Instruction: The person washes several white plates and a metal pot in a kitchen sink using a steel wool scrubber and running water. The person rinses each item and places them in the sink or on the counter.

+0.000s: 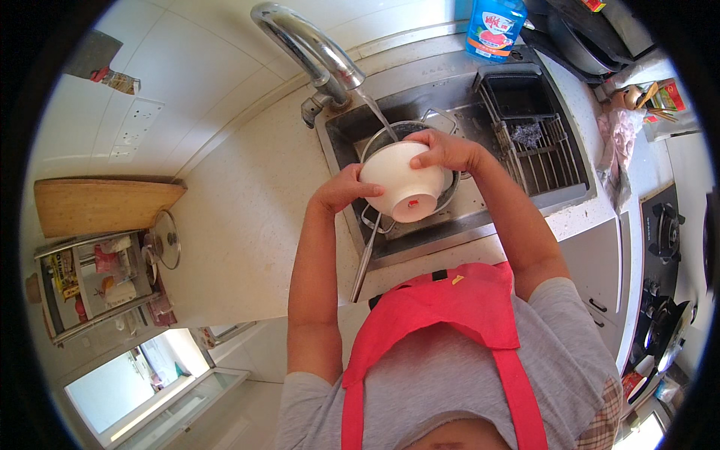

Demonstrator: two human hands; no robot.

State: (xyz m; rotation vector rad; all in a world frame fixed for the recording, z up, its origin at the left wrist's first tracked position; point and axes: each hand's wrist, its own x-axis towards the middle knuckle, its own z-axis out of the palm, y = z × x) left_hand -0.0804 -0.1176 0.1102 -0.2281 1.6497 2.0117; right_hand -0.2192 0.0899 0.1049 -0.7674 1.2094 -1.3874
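Note:
Between them, my left hand [344,190] and my right hand [447,151] hold a white bowl [394,174] tilted, its foot towards me and a small red mark on the base. Each thumb lies on the outer wall; the other fingers are partly hidden behind the rim. From the curved chrome faucet [315,45] a stream of water [378,109] runs down at the bowl's far side. Below the bowl a metal pot [450,197] with wire handles stands in the stainless steel sink [472,216]. A long metal utensil handle [365,261] leans out over the sink's front edge.
A rack [554,160] with a black tray [520,93] spans the sink's right side. Behind it stands a blue dish soap bottle [495,28]. Gas burners [667,230] lie far right. A wooden board [107,205] and glass lid [167,239] stand on the left.

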